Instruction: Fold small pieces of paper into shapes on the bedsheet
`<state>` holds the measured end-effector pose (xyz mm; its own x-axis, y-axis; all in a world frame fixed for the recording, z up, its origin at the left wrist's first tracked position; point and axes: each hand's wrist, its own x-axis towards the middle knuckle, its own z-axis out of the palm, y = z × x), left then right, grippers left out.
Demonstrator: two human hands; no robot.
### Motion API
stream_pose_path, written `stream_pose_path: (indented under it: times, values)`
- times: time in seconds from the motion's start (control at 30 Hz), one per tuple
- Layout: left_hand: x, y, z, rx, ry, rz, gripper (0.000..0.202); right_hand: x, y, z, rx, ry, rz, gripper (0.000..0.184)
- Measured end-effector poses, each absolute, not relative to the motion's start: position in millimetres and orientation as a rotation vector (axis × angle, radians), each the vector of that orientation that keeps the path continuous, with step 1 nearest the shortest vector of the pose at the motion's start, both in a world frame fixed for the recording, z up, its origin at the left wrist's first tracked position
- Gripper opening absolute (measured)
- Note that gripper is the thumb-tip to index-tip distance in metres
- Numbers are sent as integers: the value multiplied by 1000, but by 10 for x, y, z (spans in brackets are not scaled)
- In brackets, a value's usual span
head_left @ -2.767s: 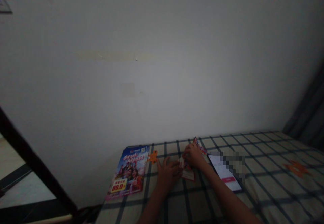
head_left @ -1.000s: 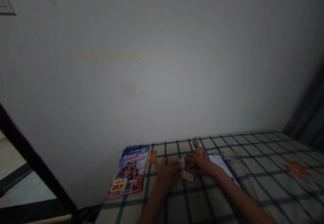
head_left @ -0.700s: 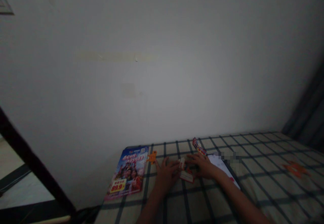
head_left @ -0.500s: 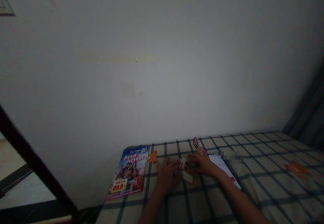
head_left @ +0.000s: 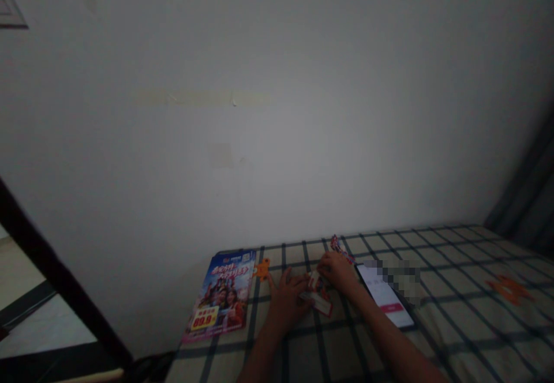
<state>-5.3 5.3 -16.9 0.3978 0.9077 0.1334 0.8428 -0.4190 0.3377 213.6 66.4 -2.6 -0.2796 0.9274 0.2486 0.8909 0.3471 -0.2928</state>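
Observation:
A small red-and-white card [head_left: 321, 304] with a dark picture part lies tilted between my two hands, low over the checked cloth. My left hand [head_left: 291, 292] holds its left edge with the inner fingers, while the outer fingers spread away to the left. At the card's upper end, my right hand [head_left: 337, 269] is closed, its fingertips pinched together at the edge. What lies under those fingertips is partly hidden. Behind the right hand a patterned red, white and blue strap [head_left: 341, 250] shows.
Left of my hands lies a colourful printed flyer [head_left: 225, 290], with an orange cut-out shape [head_left: 262, 269] beside it. A phone [head_left: 385, 296] with a lit screen lies by my right forearm. Another orange shape [head_left: 511, 289] is farther right on the checked cloth [head_left: 450, 262]. A wall [head_left: 277, 141] rises behind.
My right hand has drawn its fingers together and moved slightly up and left at the card. More of the phone screen shows now. My left hand has barely moved.

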Motion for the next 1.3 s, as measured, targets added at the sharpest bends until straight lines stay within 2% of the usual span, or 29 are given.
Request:
stream_pose_path:
  times: [0.43,0.83,1.3]
  values:
    - [-40,57,-173,2449,1594,435,50,2163,634,-17,-1587,-2292,181,18]
    - [-41,49,-161,2418,1609,460,50,2276,403,17,-1524,-2388,253,41]
    - [-42,73,-212,2425,1598,504,51,2374,143,57,-1472,-2450,355,40]
